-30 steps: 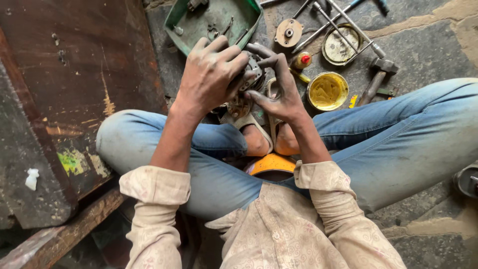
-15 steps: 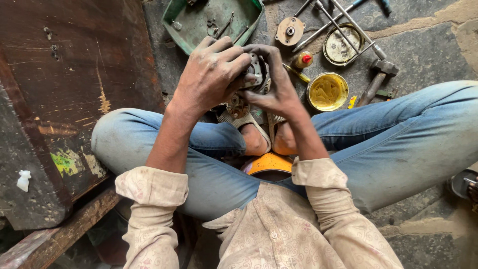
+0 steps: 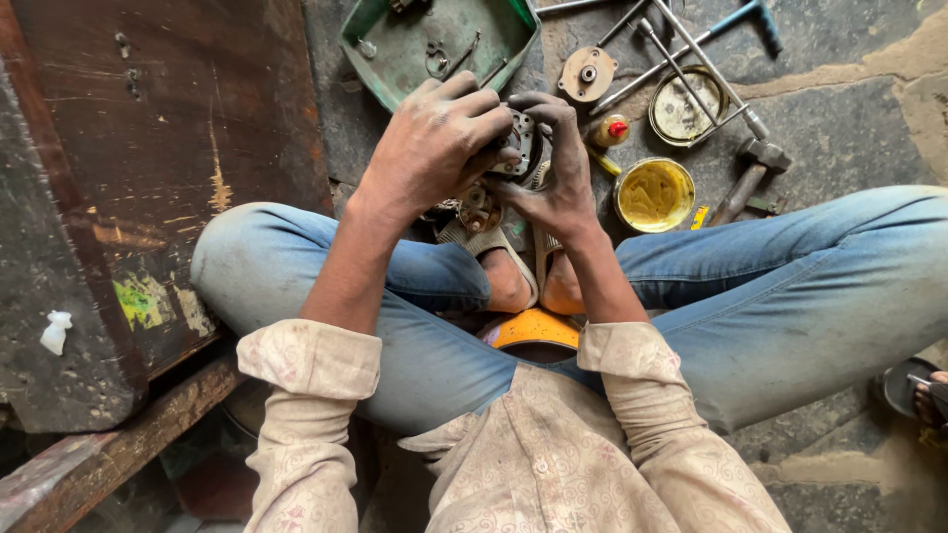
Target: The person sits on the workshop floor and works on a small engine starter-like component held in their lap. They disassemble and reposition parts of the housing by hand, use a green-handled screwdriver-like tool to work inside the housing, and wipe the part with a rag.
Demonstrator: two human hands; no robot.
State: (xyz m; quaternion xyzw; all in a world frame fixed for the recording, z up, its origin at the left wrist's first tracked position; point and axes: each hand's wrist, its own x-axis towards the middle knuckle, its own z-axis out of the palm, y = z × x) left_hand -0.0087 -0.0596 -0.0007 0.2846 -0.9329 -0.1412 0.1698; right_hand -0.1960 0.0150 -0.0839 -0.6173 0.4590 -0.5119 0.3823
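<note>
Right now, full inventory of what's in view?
metal part: 1, dark grey, gripped by both hands
tray: 1, green, top centre, small bits inside
tin of grease: 1, yellow, right of the hands
open tin: 1, dull metal, above it
round disc: 1, brownish, beside tray
small bottle: 1, red cap
hammer: 1, dark, right
long rods: several, steel, top right
wooden board: 1, dark, left
left hand: 1, grimy
right hand: 1, grimy

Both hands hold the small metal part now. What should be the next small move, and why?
Probably keep the left hand steadying the round metal part while the right hand presses its fingers at the edge, since both hands already wrap it above the feet.
</note>
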